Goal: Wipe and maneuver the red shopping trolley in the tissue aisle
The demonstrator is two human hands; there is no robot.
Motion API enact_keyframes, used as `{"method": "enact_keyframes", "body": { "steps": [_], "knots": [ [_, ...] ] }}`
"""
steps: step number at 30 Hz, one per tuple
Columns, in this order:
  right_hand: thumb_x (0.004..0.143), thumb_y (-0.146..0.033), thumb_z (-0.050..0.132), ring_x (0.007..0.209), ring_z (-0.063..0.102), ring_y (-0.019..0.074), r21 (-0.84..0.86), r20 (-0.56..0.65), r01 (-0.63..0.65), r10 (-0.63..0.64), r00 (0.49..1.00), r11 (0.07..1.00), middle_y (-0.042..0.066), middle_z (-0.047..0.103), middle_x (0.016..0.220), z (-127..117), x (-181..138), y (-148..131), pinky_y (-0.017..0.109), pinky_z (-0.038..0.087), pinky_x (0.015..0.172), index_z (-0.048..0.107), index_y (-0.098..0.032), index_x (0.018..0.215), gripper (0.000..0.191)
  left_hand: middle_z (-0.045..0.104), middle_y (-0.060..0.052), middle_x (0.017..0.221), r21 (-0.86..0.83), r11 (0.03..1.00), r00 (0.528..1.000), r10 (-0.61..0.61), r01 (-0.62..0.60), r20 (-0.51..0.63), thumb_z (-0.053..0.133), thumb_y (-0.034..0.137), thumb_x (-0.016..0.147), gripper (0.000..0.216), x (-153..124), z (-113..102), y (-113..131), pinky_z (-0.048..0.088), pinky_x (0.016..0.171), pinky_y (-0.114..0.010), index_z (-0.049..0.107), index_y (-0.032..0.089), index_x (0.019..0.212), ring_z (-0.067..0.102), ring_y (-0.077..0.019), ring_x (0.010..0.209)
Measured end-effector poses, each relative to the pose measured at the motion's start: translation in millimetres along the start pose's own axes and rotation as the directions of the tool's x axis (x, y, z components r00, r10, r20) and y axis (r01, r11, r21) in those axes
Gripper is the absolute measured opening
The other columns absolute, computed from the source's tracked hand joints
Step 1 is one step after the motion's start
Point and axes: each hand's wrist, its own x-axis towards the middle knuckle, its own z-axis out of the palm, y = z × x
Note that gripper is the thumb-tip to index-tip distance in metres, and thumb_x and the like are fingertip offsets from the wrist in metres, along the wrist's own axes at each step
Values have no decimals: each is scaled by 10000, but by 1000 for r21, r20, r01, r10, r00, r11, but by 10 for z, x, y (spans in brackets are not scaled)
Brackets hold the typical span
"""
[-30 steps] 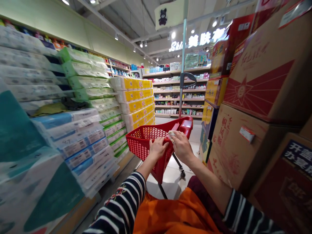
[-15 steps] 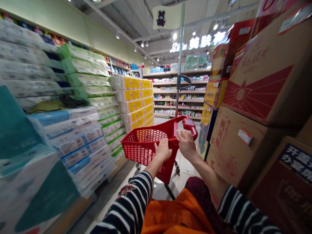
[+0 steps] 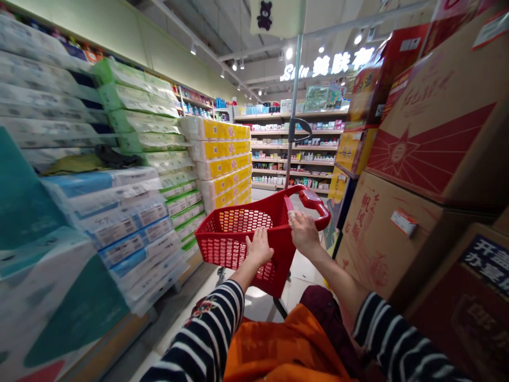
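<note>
A red plastic shopping cart (image 3: 234, 233) stands in front of me in a shop aisle, its mesh basket with nothing visible inside. My left hand (image 3: 259, 248) grips the basket's near rim, fingers curled over it. My right hand (image 3: 303, 232) is closed near the base of the cart's red handle (image 3: 316, 203) and pinches a small white wad, perhaps a tissue (image 3: 291, 215). A grey pole (image 3: 293, 106) with a bear flag (image 3: 274, 15) rises from the cart. Both sleeves are striped dark and white.
Stacked tissue and toilet-paper packs (image 3: 119, 207) wall the left side, yellow packs (image 3: 222, 164) further on. Large cardboard boxes (image 3: 429, 159) tower close on the right. Shelves of bottles (image 3: 302, 154) close the aisle's far end. Orange cloth (image 3: 286, 350) covers my lap.
The cart has swung its handle to the right and rolled a little forward. Both hands stayed on it, following the rim. The view drifted slightly.
</note>
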Motion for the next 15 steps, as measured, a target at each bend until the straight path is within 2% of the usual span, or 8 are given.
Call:
{"method": "enact_keyframes", "body": {
  "steps": [3,6,12,15],
  "knots": [
    [847,-125,385,1179,411,260,39,14,105,-105,994,994,121,537,1265,158,-58,-206,414,261,1020,573,-127,1198,399,152,-74,1524,22,999,999,32,-31,-11,450,279,756,741,-26,2,-3,126,1098,-564,161,167,1428,114,-238,1396],
    [847,-132,385,1174,417,253,49,-2,141,-141,990,989,110,537,1272,152,-79,-123,410,273,1013,588,-145,1181,390,168,-68,1521,40,999,1000,11,-11,-10,453,261,753,726,-39,-14,-63,126,1095,-570,182,186,1422,136,-238,1392],
    [882,-201,368,1183,405,264,-22,-167,-44,40,985,999,124,527,1267,-86,-131,494,435,289,1005,564,-149,1206,382,222,-88,1505,49,999,1000,0,1,-29,454,246,745,705,-22,7,-97,116,1095,-568,228,168,1408,183,-226,1380],
    [883,-188,358,1200,394,262,-21,-194,-77,72,978,997,126,518,1275,-71,-138,549,432,288,1017,569,-136,1198,382,228,-95,1502,46,999,998,7,-4,-59,454,242,738,709,-41,44,-40,136,1092,-566,233,156,1406,196,-228,1374]
  ]
}}
